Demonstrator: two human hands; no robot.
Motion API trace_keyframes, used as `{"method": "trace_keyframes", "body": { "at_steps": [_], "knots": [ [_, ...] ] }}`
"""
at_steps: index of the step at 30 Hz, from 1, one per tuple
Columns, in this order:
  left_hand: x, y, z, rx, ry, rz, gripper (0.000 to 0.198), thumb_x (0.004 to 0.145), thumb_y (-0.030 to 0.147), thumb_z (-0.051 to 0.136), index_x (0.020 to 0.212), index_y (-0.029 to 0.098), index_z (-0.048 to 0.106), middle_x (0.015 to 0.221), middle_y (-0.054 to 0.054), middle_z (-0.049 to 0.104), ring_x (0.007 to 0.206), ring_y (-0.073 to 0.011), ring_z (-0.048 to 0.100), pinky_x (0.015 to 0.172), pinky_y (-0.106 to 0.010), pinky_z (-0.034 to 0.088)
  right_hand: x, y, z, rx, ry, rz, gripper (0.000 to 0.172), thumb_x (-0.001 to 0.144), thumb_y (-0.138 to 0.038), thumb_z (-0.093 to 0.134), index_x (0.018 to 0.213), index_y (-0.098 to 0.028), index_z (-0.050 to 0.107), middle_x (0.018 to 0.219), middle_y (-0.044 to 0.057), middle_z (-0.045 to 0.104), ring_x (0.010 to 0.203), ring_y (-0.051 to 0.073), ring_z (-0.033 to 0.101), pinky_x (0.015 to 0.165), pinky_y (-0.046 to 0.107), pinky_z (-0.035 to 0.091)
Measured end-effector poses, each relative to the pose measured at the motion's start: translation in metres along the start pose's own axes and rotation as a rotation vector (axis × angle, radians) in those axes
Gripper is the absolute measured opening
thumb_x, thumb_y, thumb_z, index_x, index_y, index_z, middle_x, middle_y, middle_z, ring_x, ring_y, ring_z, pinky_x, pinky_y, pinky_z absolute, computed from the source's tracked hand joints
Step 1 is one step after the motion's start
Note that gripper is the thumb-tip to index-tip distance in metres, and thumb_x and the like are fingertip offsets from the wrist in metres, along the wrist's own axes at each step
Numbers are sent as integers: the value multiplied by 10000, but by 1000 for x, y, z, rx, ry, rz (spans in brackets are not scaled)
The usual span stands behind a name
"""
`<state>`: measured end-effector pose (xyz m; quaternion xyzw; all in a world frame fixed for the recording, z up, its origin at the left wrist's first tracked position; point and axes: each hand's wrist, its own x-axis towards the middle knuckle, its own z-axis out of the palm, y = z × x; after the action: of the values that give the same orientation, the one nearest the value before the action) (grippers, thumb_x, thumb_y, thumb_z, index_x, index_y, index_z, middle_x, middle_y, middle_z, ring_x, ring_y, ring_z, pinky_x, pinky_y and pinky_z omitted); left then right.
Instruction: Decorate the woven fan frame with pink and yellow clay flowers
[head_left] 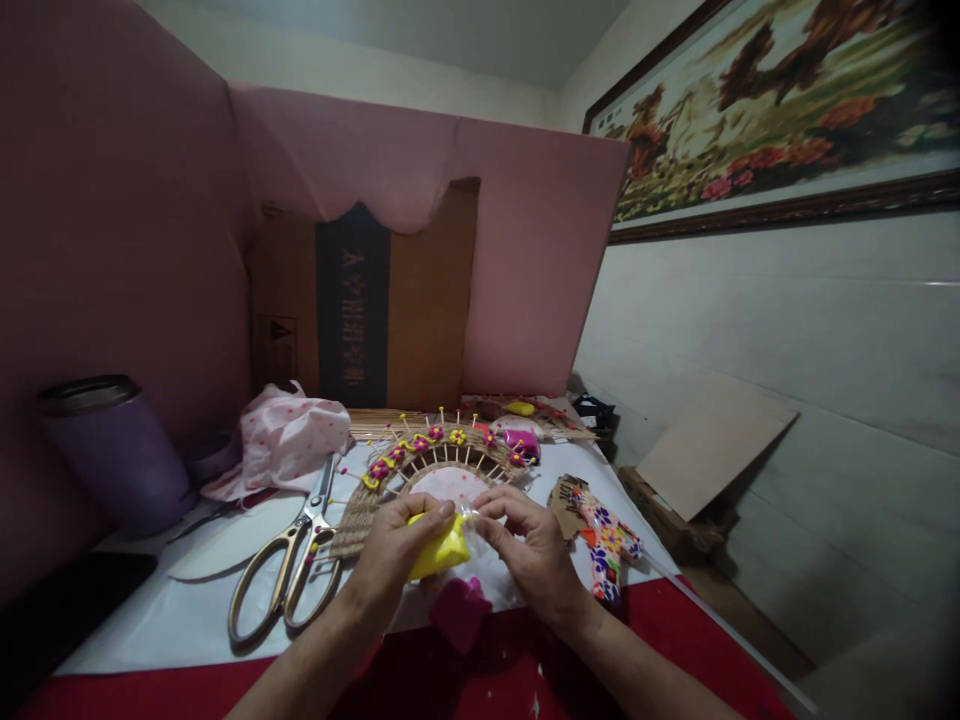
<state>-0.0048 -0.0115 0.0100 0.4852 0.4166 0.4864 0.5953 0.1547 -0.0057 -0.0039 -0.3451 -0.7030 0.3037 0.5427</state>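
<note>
My left hand is closed around a bright yellow packet that looks like soft clay in clear film. At the packet's end, my right hand pinches its clear plastic wrapper between thumb and fingers. Just below the hands lies a magenta lump, apparently clay too. Behind them rests a half-round woven twine piece with sticks standing out around its curve. Small magenta and yellow flowers line its band. My hands partly hide its middle, where pale dotted cloth shows.
Gold-handled scissors lie at left, near a pink dotted cloth and a purple tumbler. A patterned glue gun lies right. Another magenta packet sits behind the weaving. Pink board and a cardboard box stand behind.
</note>
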Motion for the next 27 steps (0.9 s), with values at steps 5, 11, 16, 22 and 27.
{"method": "trace_keyframes", "body": {
  "at_steps": [5,11,16,22,27],
  "knots": [
    [-1,-1,-5,259,14,89,350,709,484,603,632,150,534,505,12,519,399,-94,461,336,-175,323,1,4,-1,41,-53,106,185,777,-297,635,656,-157,638,724,27,601,701,151,542,642,259,411],
    [0,-2,-7,554,31,287,327,789,428,521,609,155,525,589,7,475,512,-108,450,426,-201,337,2,7,-2,56,-156,221,200,762,-309,633,659,-139,603,652,3,555,627,117,482,604,235,390],
    [-1,0,-5,599,9,344,311,783,393,539,581,157,525,599,-4,484,574,-125,450,495,-217,350,2,7,-1,89,-227,250,258,788,-356,592,648,-143,552,632,-13,489,601,98,419,527,204,351],
    [-2,1,-4,395,18,186,284,766,403,565,619,161,545,547,11,490,486,-104,432,428,-201,302,3,6,-1,226,-190,323,292,754,-412,620,645,-162,516,540,-53,435,441,56,338,411,189,270],
    [-3,1,-5,428,50,230,281,753,383,590,585,160,556,556,9,489,493,-106,437,431,-200,307,4,5,-2,270,-224,362,300,714,-422,671,664,-147,562,567,-44,470,453,51,352,415,187,273]
  ]
}}
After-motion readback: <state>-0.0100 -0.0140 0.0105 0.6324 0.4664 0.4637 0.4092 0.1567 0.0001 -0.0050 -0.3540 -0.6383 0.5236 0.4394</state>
